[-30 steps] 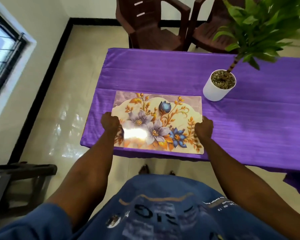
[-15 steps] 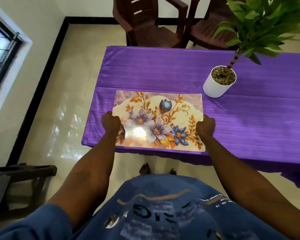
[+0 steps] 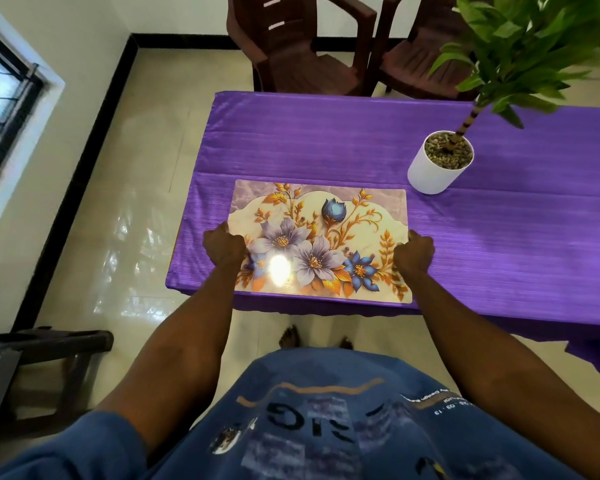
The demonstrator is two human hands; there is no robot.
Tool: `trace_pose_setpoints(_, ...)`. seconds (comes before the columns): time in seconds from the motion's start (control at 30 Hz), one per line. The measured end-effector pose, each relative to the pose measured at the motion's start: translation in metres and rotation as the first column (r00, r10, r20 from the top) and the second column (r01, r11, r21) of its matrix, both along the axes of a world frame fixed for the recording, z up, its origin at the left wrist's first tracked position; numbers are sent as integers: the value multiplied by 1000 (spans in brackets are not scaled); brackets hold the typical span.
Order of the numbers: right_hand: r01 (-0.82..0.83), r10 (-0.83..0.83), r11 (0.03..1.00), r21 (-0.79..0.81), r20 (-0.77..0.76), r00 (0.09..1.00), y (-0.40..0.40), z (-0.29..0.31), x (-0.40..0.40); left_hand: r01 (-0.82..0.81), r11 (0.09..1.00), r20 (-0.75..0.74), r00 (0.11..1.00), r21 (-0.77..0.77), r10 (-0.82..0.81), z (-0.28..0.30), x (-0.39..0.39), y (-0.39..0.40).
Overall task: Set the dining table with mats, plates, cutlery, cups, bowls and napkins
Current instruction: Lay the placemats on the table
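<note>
- A person stands at the near edge of a table (image 3: 326,143) covered in a purple cloth, both arms reaching forward and down, elbows slightly bent.
- The left hand (image 3: 224,249) is curled into a loose fist at the left edge of a flowered mat (image 3: 321,237), knuckles up, fingers folded round that edge (the fingertips themselves are hidden under the hand).
- The right hand (image 3: 414,254) mirrors it at the mat's right edge, likewise curled and gripping the edge, wrist straight in line with the forearm.
- The mat lies flat near the table's near left corner, its long side running along the near edge and almost reaching it.
- A white pot (image 3: 437,168) holding a green plant stands on the cloth just beyond the mat's far right corner, not touching it.
- Two dark brown chairs (image 3: 302,50) stand at the table's far edge.
</note>
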State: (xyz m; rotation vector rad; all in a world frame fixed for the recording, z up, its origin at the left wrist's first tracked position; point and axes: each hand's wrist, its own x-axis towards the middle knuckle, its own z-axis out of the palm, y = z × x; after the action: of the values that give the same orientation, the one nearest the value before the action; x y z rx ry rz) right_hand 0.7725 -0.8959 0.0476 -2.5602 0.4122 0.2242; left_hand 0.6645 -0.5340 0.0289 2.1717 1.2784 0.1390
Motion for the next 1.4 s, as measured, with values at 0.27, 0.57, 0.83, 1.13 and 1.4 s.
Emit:
trace_pose_setpoints(0.27, -14, 14, 1000, -19, 0, 1000, 2, 3, -2, 6, 1000, -18, 1000, -22, -7, 0, 0, 4)
trace_pose_setpoints(0.57, 5, -5, 1000, -11, -3, 1000, 7, 6, -5, -50, 999, -15, 999, -16, 50, 7, 0, -3)
trace_pose_setpoints(0.83, -1, 1, 1000, -17, -16, 1000, 9, 10, -5, -43, 999, -69, 997, -17, 42, 8, 3, -3)
trace_pose_setpoints(1.13, 15, -16, 999, -32, -25, 1000, 12, 12, -4, -31, 999, -78, 997, -6, 31, 14, 7, -4)
trace_pose_setpoints(1.4, -13, 10, 996, -88, -36, 999, 14, 14, -6, -39, 999, -86, 995, 13, 40, 12, 7, -6)
